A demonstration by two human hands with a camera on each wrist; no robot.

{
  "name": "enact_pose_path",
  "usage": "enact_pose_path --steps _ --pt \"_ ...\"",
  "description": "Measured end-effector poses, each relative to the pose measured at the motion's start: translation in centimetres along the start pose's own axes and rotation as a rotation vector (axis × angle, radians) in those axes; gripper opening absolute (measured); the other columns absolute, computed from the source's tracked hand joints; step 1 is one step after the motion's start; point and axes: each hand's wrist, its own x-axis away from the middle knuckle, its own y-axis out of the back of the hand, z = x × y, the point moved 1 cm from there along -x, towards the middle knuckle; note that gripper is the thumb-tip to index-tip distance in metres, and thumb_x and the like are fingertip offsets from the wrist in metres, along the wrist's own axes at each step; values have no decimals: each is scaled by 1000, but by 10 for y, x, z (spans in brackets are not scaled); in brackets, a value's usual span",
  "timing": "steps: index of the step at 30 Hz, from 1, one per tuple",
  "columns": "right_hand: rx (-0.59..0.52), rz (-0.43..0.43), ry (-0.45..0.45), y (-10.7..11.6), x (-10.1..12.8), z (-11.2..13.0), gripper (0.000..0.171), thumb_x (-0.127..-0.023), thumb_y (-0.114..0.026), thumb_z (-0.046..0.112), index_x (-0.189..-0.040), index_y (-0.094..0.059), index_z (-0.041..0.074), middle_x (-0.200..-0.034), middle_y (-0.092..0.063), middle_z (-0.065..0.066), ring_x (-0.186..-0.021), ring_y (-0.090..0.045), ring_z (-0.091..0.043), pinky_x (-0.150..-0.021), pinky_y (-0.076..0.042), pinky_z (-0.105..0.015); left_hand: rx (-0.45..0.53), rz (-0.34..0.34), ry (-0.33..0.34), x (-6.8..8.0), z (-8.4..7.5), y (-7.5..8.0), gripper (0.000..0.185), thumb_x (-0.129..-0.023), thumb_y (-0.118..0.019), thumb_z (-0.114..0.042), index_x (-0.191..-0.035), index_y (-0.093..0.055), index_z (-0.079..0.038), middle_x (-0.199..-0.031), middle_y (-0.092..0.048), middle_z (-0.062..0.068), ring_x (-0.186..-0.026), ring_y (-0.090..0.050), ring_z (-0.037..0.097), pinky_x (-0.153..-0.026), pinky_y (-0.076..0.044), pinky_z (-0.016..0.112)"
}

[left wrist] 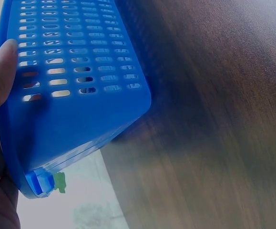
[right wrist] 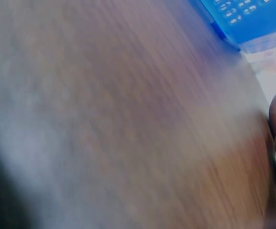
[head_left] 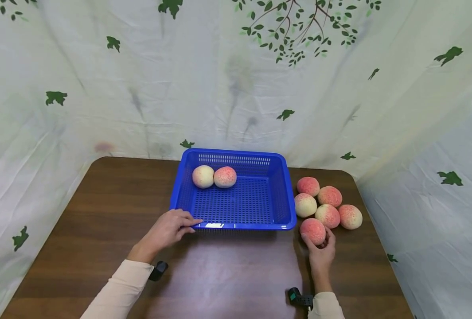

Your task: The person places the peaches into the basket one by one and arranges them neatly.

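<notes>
Right hand (head_left: 322, 257): thumb and fingers curled round a peach (head_left: 313, 230), just off the near right corner of the basket (head_left: 251, 226); whether the fruit is clear of the desk (head_left: 236, 274) I can't tell from here.
Left hand (head_left: 172, 228): pinching the basket at its near left corner, thumb outside; probably to stop it sliding.
Basket: blue, slotted, open-topped, with two peaches (head_left: 225, 177) inside, side by side and touching, toward its far left.
Loose peaches (head_left: 327, 215): five, bunched right of the basket, likely put there to suit the right hand's reach.
Held peach: at the bunch's near end, gripped from its near side, which I'd judge spares its neighbours a knock.
Cloth (head_left: 140, 88): leaf-patterned, hanging beyond the basket.
</notes>
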Motion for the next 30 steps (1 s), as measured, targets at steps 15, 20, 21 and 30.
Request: enact_pose_path --steps 15,20,21,30 --pt "-288 40 -50 15 5 7 61 -75 -77 -9 -129 -52 4 -113 -60 9 -106 -56 -6 -84 -45 -12 8 -10 3 1 0 -1 29 -76 -79 -7 -105 -76 -9 -87 -69 -2 -78 -62 19 -68 -47 34" --pt "-380 64 -51 16 8 18 58 -77 -72 -15 -127 -52 7 -112 -62 10 -103 -57 -6 -82 -47 -13 -10 -12 11 1 0 0 29 -76 -79 -8 -105 -76 -11 -87 -69 -2 -79 -61 18 -69 -47 34" --pt "-392 70 -46 16 8 20 59 -77 -71 -16 -127 -52 7 -112 -63 10 -102 -58 -6 -82 -47 -14 -12 -13 12 1 0 0 29 -76 -79 -8 -105 -76 -11 -87 -69 -2 -79 -61 18 -69 -47 34" --pt "-539 163 -81 18 7 48 57 -81 -61 -21 -126 -49 10 -112 -63 3 -99 -60 -8 -79 -51 -18 -1 -8 8 2 -1 1 29 -77 -79 -8 -105 -76 -9 -87 -69 -2 -78 -61 18 -68 -48 34"
